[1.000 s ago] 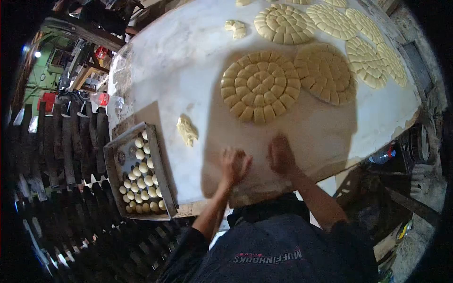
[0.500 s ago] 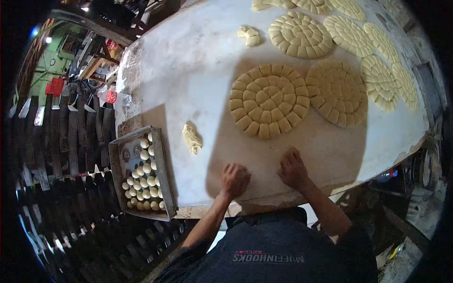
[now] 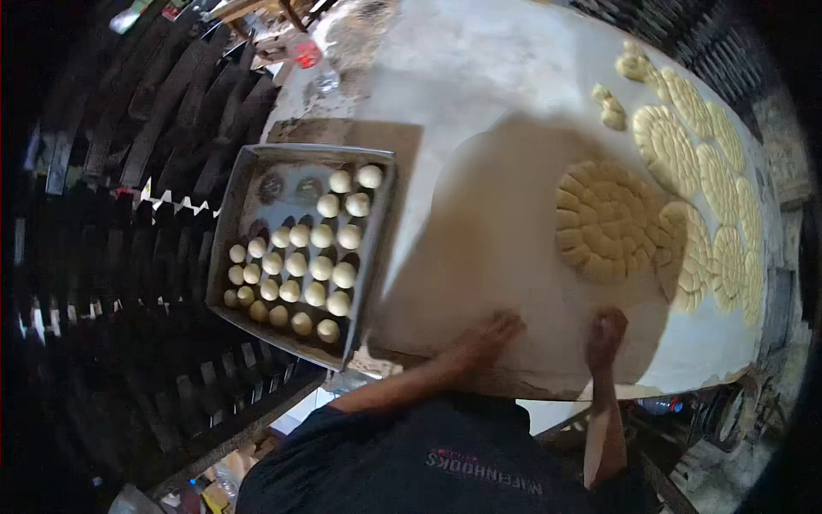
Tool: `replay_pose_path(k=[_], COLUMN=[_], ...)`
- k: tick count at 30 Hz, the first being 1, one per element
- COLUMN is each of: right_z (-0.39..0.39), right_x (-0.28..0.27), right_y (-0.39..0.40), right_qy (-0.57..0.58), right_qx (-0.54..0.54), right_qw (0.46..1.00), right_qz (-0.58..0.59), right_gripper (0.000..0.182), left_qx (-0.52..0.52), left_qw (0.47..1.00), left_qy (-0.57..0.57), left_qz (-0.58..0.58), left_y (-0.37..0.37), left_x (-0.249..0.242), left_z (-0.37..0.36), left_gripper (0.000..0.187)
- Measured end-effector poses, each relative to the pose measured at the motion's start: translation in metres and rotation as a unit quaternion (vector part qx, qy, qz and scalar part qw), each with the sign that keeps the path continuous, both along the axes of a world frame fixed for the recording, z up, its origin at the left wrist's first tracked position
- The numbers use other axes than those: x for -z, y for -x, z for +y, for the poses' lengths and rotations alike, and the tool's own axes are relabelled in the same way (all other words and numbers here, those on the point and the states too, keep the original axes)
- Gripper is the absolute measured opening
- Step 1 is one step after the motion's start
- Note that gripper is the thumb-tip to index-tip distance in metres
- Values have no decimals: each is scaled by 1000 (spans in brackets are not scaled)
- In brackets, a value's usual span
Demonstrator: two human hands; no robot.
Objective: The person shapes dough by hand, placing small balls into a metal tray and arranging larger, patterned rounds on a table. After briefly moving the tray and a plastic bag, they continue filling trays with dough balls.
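My left hand [image 3: 490, 339] is low over the near part of the pale tabletop [image 3: 522, 291], palm down, its slightly blurred fingers stretched to the right. To its right, my right hand [image 3: 606, 336] is curled into a loose fist at the table surface. Whatever lies inside it, if anything, is hidden. Beyond my right hand rests a round flat of scored dough [image 3: 606, 218], cut into rings of small blocks. It meets a second scored dough round [image 3: 685, 257] on the right.
On the left, a metal tray [image 3: 366, 287] holds several dough balls [image 3: 296, 264]. Small dough scraps [image 3: 610, 107] and more scored rounds [image 3: 666, 150] line the far right. A clear plastic bottle [image 3: 325, 79] with a red label lies at the far left. Dark slats [image 3: 128, 206] flank the table.
The view has swung left, bringing the tray nearer the middle. My left hand's fingers have straightened out to the right. The dough scrap beside the tray is no longer visible.
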State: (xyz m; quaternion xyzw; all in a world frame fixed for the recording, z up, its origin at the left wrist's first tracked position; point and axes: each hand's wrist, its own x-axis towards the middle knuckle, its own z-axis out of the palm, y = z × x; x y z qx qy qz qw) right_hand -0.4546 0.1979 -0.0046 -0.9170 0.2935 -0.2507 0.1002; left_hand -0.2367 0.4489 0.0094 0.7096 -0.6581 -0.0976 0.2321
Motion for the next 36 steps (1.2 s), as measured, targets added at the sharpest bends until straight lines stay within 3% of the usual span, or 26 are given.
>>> replay_pose_path(k=[1, 2, 3, 4, 5, 6, 7, 8, 9, 10, 11, 12, 13, 14, 17, 19, 21, 24, 25, 27, 28, 31, 33, 34, 35, 36], right_z=[2, -12, -27, -45, -36, -4, 35, 60, 87, 121, 162, 194, 213, 231, 262, 252, 248, 215, 193, 140, 116, 49, 14, 6, -7, -20], right_x=[-40, -33, -34, 2, -21, -43, -79, -58, -92, -115, -161, -180, -185, -186, -140, -85, -107, -135, -126, -114, -110, -57, -33, -27, -27, -27], right_y=[15, 37, 57, 89, 90, 30, -64, -107, -178, -244, -308, -358, -402, -446, -536, -557, -527, -434, -389, -304, -262, -134, -55, -19, 11, 41], right_qy=[-215, -309, -344, -376, -370, -436, -499, -491, -448, -457, -408, -354, -265, -151, -179, -2, -79, -63, -77, -81, -79, -148, -89, -37, 17, 10], right_qx=[87, 178, 203, 200, 193, 163, 133, 74, 0, -81, -157, -194, -307, -373, -399, -435, -445, -394, -319, -184, -124, 52, 92, 114, 133, 150], right_qw=[972, 930, 905, 899, 903, 884, 856, 859, 894, 885, 899, 914, 910, 904, 898, 897, 892, 907, 937, 975, 985, 983, 991, 992, 990, 987], right_qz=[38, 86, 146, 103, 104, 45, -13, -125, 7, -37, -30, -28, -87, -144, -55, 76, 12, -137, -119, -98, -90, -91, -40, -40, -41, -54], right_gripper=[27, 26, 25, 24, 24, 22, 23, 29, 34, 35, 33, 33, 35, 32, 33, 36, 36, 20, 17, 14, 14, 16, 17, 18, 19, 19], left_qx=[27, 19, -22, -60, -129, -195, -263, -328, -342, -413, -417, -396, -374, -380, -348, -309, -333, -382, -355, -431, -341, -155, -66, -53, -68, -82], left_qw=[999, 1000, 994, 979, 983, 969, 951, 928, 921, 897, 894, 910, 920, 918, 930, 922, 922, 914, 924, 895, 920, 971, 972, 974, 926, 856], left_qy=[-2, 2, -62, -125, -11, 104, 124, 142, 182, 122, 130, 52, -27, -19, 6, 50, 35, 100, 99, 89, 184, 75, -66, -74, -72, -74], left_qz=[20, 21, 87, 152, 133, 110, 108, 107, 48, 101, 101, 107, 112, 111, 116, 229, 193, 95, 98, 73, 61, 167, 216, 209, 366, 506], left_y=[-24, -45, -70, -98, -131, -170, -210, -249, -289, -321, -348, -372, -386, -390, -392, -395, -393, -397, -387, -357, -349, -278, -238, -233, -240, -240], left_x=[-29, -51, -72, -88, -100, -111, -126, -138, -131, -114, -90, -65, -52, -49, -48, -55, -68, -71, -93, -145, -138, -149, -121, -75, -17, 11], left_z=[50, 71, 87, 103, 115, 126, 136, 145, 152, 162, 173, 183, 187, 189, 189, 199, 210, 199, 168, 89, 43, -114, -216, -260, -305, -345], left_gripper=[42, 42, 44, 46, 42, 38, 40, 43, 43, 45, 45, 47, 49, 49, 64, 79, 90, 72, 72, 60, 54, 53, 50, 50, 49, 48])
